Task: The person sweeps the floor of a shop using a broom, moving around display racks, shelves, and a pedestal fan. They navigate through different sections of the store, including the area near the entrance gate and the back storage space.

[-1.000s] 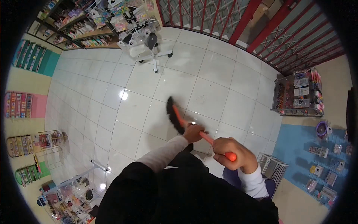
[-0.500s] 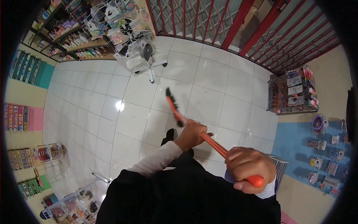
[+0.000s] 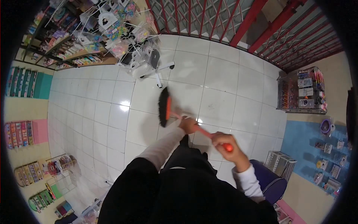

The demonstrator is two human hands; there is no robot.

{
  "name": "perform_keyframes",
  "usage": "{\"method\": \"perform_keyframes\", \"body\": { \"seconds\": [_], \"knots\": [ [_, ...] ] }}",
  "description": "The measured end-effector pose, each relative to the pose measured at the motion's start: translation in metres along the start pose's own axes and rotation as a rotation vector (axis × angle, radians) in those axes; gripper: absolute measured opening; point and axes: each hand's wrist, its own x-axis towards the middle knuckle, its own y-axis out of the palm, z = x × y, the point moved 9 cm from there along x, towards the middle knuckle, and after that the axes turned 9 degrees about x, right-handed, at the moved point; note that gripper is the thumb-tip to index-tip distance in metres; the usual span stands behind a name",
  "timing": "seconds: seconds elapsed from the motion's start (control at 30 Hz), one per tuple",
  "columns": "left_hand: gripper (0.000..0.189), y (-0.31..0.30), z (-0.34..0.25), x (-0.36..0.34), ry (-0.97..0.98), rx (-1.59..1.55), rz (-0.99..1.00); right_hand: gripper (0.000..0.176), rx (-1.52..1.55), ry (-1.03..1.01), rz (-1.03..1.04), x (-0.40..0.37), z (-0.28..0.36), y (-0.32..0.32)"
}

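Note:
An orange-handled broom with dark bristles is held in front of my body, its head low over the white tiled floor. My left hand is wrapped round the lower handle, close to the broom head. Farther up, my right hand grips the handle near its rounded orange end. The handle slants from the head at left down to the right. Whether the bristles touch the floor cannot be told.
A white-legged wheeled rack with hanging goods stands ahead. Red folding gates line the far side. At right are a wire display rack, a purple stool and a white basket rack. Shelves stand at upper left.
The broom head has swung left and now shows broadside. My right hand has moved left and up, away from my body, and my left hand slightly up. Both still hold the handle.

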Motion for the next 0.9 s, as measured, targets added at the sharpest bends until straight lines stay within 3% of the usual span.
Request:
{"method": "perform_keyframes", "body": {
  "seconds": [0.1,0.17,0.27,0.4,0.5,0.63,0.73,0.8,0.9],
  "knots": [
    [0.020,-0.033,-0.051,0.061,0.086,-0.150,-0.048,0.006,-0.169,0.057,-0.063,0.020,0.038,-0.030],
    [0.021,-0.036,-0.073,0.092,0.058,-0.190,0.020,0.008,-0.299,0.159,-0.045,0.030,0.055,-0.040],
    [0.032,-0.075,-0.109,0.094,0.206,-0.099,-0.186,0.012,-0.374,0.141,-0.058,0.040,0.078,-0.037],
    [0.036,-0.135,-0.144,0.076,0.299,-0.139,-0.148,0.015,-0.396,0.028,0.045,0.052,0.146,-0.025],
    [0.039,-0.187,-0.162,0.055,0.311,-0.177,-0.053,0.016,-0.208,-0.160,-0.019,0.054,0.194,-0.032],
    [0.039,-0.198,-0.120,0.063,0.198,-0.146,-0.150,0.023,0.049,-0.208,-0.217,0.071,0.179,-0.070],
    [0.036,-0.167,-0.050,0.090,0.085,-0.083,-0.207,0.018,0.166,-0.144,-0.143,0.107,0.122,-0.090],
    [0.033,-0.144,0.000,0.107,0.003,-0.039,-0.213,0.009,0.161,-0.164,0.037,0.129,0.067,-0.098],
    [0.029,-0.127,0.033,0.141,-0.095,0.002,-0.120,0.005,-0.076,-0.104,0.189,0.154,0.022,-0.094]
  ]
}}
